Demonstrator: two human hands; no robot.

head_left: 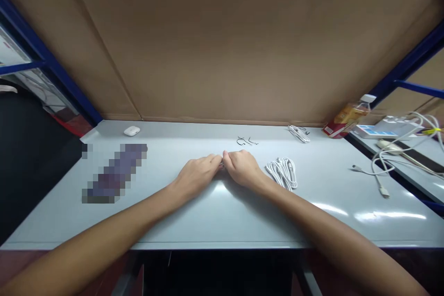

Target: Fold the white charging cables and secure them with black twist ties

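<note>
both hands, the left hand (198, 172) and the right hand (243, 169), are curled and brought together over the middle of the grey table (215, 224); a small pale sliver (221, 164) shows between their fingertips, mostly hidden, so i cannot tell what it is or whether either hand is clamped on it; if it is a wire, a hard pull or sharp twist could strain it, and a loose pinch could let it slip; the white cable bundle (283, 173) lies just beside the right wrist, so a sideways swing of that arm might shove or tangle it; the thin black strands (247, 141) beyond the hands look slight enough for a stray knuckle to scatter; the bottle (345, 121) at the far right wears a red and yellow label, its lettering too blurred to read; no brand can be made out
</note>
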